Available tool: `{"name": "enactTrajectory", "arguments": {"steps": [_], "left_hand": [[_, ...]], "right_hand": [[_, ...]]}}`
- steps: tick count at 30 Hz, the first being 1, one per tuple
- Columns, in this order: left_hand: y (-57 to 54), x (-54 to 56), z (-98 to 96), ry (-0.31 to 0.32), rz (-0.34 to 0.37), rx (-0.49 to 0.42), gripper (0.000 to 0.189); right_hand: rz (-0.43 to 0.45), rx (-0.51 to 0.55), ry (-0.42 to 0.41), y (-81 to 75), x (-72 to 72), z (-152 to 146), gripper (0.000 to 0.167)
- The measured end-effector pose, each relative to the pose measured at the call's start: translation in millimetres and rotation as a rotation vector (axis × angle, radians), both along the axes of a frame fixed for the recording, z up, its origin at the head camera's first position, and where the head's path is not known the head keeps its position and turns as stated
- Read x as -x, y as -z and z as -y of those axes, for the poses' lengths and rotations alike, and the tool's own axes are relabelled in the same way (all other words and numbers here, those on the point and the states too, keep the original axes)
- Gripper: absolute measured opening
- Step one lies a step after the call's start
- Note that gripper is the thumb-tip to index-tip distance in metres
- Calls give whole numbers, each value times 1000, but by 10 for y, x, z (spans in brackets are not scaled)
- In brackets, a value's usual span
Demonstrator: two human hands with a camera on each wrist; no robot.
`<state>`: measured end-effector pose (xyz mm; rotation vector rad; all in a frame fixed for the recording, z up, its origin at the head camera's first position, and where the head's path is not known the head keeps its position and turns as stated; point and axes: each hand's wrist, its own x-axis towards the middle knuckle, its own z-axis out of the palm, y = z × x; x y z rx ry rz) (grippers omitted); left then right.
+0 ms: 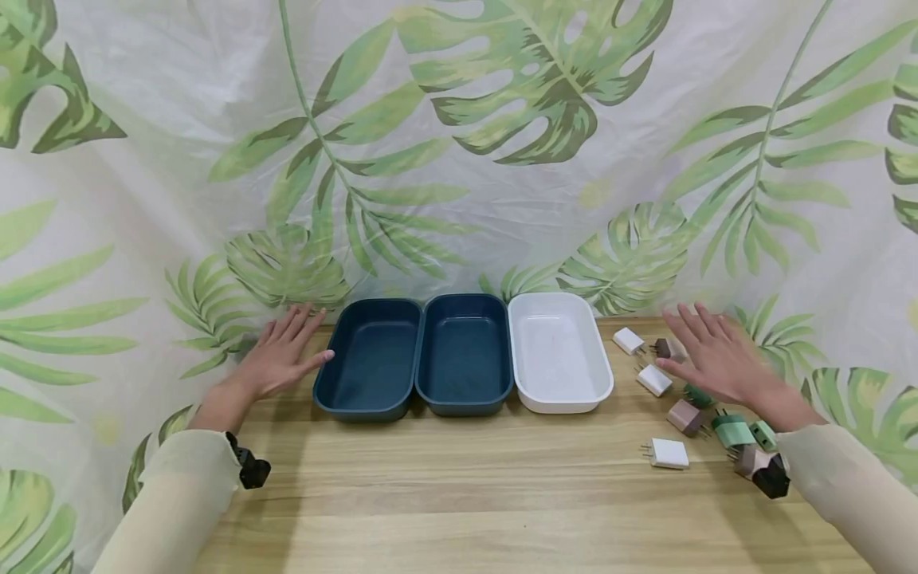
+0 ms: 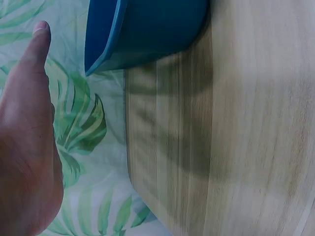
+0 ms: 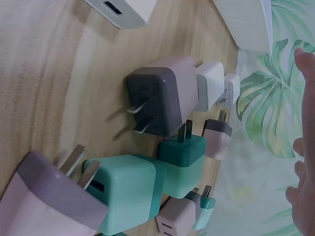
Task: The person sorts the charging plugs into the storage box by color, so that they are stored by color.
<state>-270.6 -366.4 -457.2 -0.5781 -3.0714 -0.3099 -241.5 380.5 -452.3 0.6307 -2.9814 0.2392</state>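
Note:
My left hand (image 1: 285,356) is spread flat, palm down, beside the left dark blue tray (image 1: 367,414), its thumb close to the rim. In the left wrist view, the shadow of the fingers falls on the wood beneath. My right hand (image 1: 720,363) is also spread with straight fingers, above a loose group of wall chargers, and holds nothing. Among them are a mauve charger (image 3: 162,93) with metal prongs, a light green charger (image 3: 125,191) and a white charger (image 1: 654,380). The hand and forearm hide some of the chargers in the head view.
A second dark blue tray (image 1: 464,399) and a white tray (image 1: 562,396) stand in a row with the first. Another white charger (image 1: 668,453) lies nearer the front of the wooden table (image 1: 459,502). A leaf-patterned cloth (image 1: 502,207) hangs behind the table.

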Motion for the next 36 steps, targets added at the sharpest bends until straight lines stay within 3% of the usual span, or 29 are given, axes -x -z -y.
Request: {"name": "enactTrajectory", "arguments": {"steps": [10, 22, 31, 36], "left_hand": [[70, -5, -36, 29, 32, 42, 91], [225, -28, -83, 54, 45, 15, 94], [265, -23, -125, 67, 38, 15, 93], [288, -22, -157, 67, 31, 24, 93]], "right_hand": [[-30, 10, -71, 14, -182, 11, 87], [-88, 21, -186, 101, -415, -80, 88], [-81, 44, -223, 158, -567, -76, 87], [-136, 25, -268, 199, -621, -77, 90]]}}
